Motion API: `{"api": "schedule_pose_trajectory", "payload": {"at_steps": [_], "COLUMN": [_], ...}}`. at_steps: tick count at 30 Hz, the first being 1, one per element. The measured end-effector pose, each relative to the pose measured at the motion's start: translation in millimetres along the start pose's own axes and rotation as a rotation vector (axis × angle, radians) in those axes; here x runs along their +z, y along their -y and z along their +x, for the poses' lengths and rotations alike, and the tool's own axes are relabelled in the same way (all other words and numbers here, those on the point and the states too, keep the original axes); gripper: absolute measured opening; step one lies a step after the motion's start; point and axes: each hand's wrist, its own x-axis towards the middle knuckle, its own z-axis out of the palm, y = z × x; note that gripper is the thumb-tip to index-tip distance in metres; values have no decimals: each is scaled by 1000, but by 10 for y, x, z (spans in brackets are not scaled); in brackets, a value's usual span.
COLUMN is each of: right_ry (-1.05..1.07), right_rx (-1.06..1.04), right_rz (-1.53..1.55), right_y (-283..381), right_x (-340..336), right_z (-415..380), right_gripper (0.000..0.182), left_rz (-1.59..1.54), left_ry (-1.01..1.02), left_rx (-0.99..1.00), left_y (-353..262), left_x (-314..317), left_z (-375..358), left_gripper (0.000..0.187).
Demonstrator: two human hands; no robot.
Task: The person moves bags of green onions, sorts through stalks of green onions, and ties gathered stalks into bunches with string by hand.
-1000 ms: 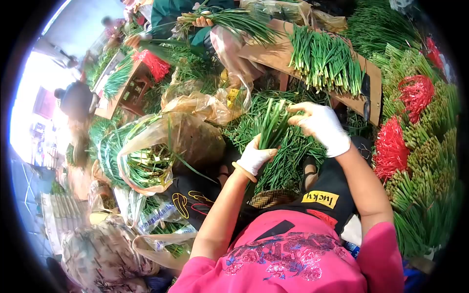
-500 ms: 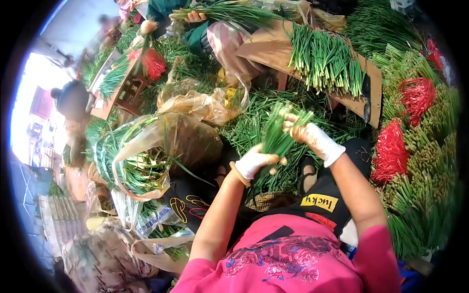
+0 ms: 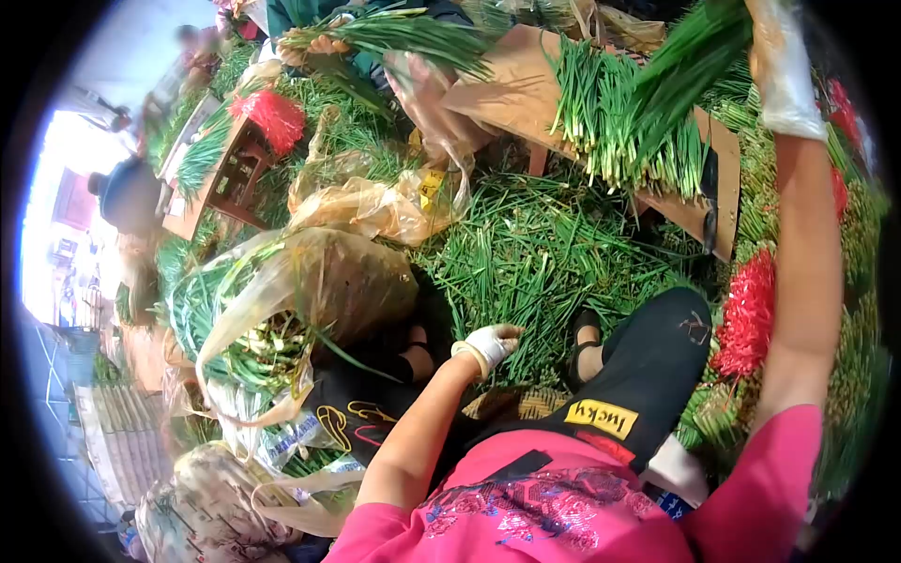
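Fingers of your right hand (image 3: 781,70) grip the green bunch (image 3: 690,70) over the wooden board (image 3: 502,83); left hand (image 3: 490,347) low, grip unclear. Trailing leaves could snag the laid stalks (image 3: 593,98), dragging some off the edge.

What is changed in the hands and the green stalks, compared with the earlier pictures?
The right hand has moved up and to the right and now holds the bunch by itself, over the row on the board. The left hand has let go of it and is a bit lower. The board and the plastic bag of greens stayed about in place.
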Motion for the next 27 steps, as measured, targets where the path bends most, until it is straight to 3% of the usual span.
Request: {"api": "schedule_pose_trajectory", "payload": {"at_steps": [1, 3, 4, 5, 6, 7, 8, 10, 11, 12, 13, 17, 19, 21, 25, 27], "right_ry": [-5, -1, 150, 188, 143, 456, 432, 469, 655, 837, 999, 856, 900, 901, 910, 931], "right_rx": [-109, -265, -413, -386, -493, -792, -438, -693, -352, -27, 161, 194, 162, 192, 254, 244], "right_rz": [-149, -149, -206, -132, -503, -630, -500, -820, -983, -1193, -1310, -1077, -1127, -1033, -1029, -1060], "right_y": [1, -150, -408, -623, -699, -992, -1528, -2064, -2316, -2560, -2503, -2591, -2659, -2631, -2554, -2567], "right_x": [98, 309, 234, 264, 320, 80, 101, 163, 162, 164, 203, 51, 59, 28, 75, 70], "right_z": [166, 327, 451, 465, 350, 493, 197, -95, -432, -766, -948, -1150, -1129, -1137, -1113, -1114], "right_gripper": [16, 9, 5, 3, 9, 32, 6, 17, 22, 44, 56, 61, 63, 63, 60, 64], "left_rz": [-32, -146, -197, -283, -402, -560, -511, -392, -301, -284, -267, -513, -795, -877, -937, -896], "left_ry": [-62, -155, -236, -313, -333, -341, -354, -411, -420, -334, -246, -197, -182, -85, -84, -201], "left_rx": [79, 107, 207, 263, 327, 393, 368, 384, 347, 221, 94, 21, 104, 134, 215, 299], "left_y": [-101, -397, -665, -866, -1195, -1386, -1692, -1994, -2115, -2237, -2330, -2253, -2207, -2128, -1971, -1855], "left_x": [-20, -106, -171, -211, -285, -304, -370, -353, -360, -383, -393, -264, -186, -222, -306, -332], "left_z": [67, 441, 554, 773, 867, 1085, 1170, 1509, 1609, 1635, 1651, 1873, 1927, 1922, 1728, 1591], "left_gripper": [30, 29, 27, 24, 21, 20, 20, 21, 22, 23, 25, 22, 18, 19, 18, 21]}}
